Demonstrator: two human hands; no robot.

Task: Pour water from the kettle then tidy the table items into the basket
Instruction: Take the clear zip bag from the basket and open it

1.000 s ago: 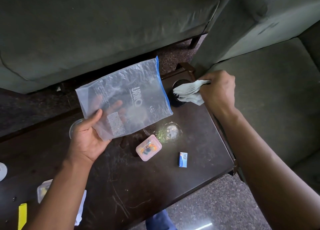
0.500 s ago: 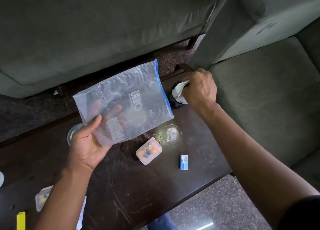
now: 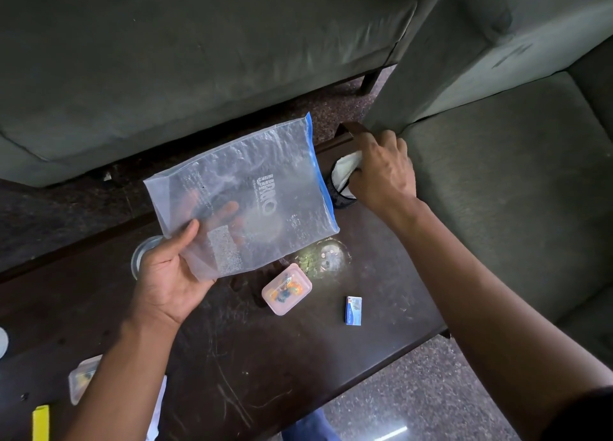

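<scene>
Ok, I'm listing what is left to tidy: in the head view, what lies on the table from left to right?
Yellow strip → small clear box → round glass lid → pink box → blue matchbox.

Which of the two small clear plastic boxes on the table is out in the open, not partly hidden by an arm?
The pinkish box mid-table, beside the blue matchbox. The other box, at the near left edge, is partly covered by the left forearm.
</scene>
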